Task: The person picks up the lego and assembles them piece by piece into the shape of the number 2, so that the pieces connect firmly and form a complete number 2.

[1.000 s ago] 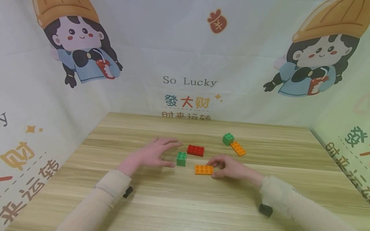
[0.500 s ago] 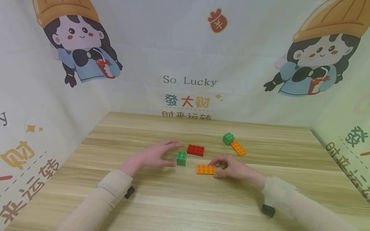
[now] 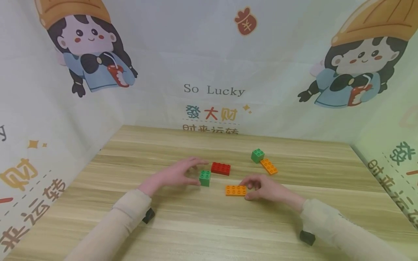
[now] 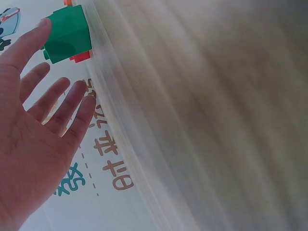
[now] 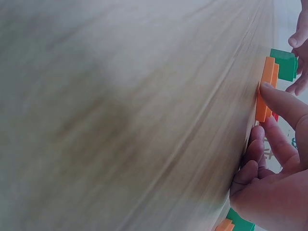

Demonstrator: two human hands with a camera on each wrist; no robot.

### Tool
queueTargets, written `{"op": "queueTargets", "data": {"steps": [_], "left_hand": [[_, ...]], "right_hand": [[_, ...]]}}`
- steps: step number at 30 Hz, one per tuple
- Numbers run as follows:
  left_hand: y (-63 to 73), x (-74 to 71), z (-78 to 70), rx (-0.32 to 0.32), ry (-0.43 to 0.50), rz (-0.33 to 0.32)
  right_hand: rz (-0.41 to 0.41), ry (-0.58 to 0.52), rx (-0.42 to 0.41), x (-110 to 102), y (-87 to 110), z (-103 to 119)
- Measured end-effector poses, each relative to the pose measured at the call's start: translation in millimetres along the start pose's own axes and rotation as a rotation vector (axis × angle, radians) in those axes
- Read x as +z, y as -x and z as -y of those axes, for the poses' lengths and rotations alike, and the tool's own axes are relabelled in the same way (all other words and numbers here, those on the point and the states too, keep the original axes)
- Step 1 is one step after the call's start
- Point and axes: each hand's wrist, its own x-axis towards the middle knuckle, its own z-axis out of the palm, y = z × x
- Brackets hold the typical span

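Observation:
My right hand [image 3: 262, 189] pinches the right end of an orange building brick [image 3: 236, 190], a flat one with two rows of studs, low at the wooden tabletop. In the right wrist view the thumb lies on the near side of this orange brick [image 5: 264, 94], the other fingers behind and below. My left hand [image 3: 176, 174] has its fingers extended, the thumb tip right at the left side of a square green brick [image 3: 204, 178]. Seen from the left wrist, that green brick [image 4: 70, 34] sits beyond the thumb. A red brick [image 3: 221, 168] lies just behind, between the hands.
Farther back on the right, a second green brick [image 3: 257, 155] stands against another flat orange brick [image 3: 269, 166]. The wooden table [image 3: 196, 232] meets a printed white cloth [image 3: 156, 90] at its back and sides.
My right hand has drawn the orange brick a little to the right, away from the green one. The left hand has edged slightly rightward, its thumb closer to the green brick.

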Motion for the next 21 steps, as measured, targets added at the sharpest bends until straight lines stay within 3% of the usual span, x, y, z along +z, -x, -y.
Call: {"op": "queueTargets", "data": {"steps": [21], "left_hand": [[-3.0,2.0,-10.9,-0.036,0.151,0.029]], "right_hand": [[0.008,-0.071,0.099,-1.3,-3.0,0.7]]}}
